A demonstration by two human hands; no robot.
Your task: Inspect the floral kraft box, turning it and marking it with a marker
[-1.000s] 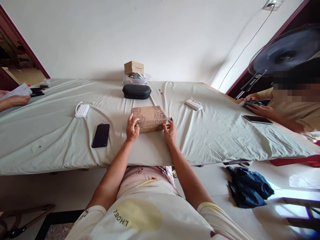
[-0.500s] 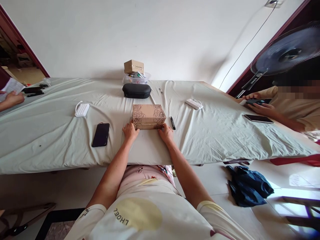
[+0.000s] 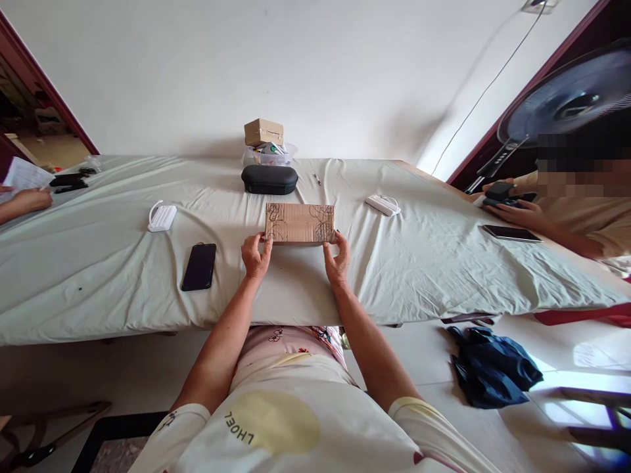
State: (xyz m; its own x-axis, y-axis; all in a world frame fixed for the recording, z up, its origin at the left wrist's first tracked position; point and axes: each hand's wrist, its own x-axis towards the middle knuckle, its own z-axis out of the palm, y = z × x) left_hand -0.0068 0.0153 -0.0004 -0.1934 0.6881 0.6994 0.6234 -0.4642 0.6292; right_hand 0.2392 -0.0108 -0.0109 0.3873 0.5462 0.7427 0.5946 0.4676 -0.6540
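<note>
A cardboard box (image 3: 300, 223) with dark swirl drawings at its corners is tilted so that one broad side faces me. My left hand (image 3: 256, 256) grips its lower left corner, thumb on the near side. At the lower right corner my right hand (image 3: 338, 257) grips it the same way, fingers round the edge. Its lower edge seems raised off the cloth, with a shadow below. The black marker beside the box is now almost wholly hidden behind my right hand.
A black phone (image 3: 198, 267) and a white power bank (image 3: 162, 217) lie to the left, another white power bank (image 3: 383, 205) to the right. Behind are a black case (image 3: 269, 179), a plastic tub (image 3: 276, 157) and a small carton (image 3: 263, 132). Other people's hands (image 3: 517, 213) show at both sides.
The box has been lifted and tipped, so a broad side replaces the top and front seen before. Both my hands rose with it, and the right one shifted rightward.
</note>
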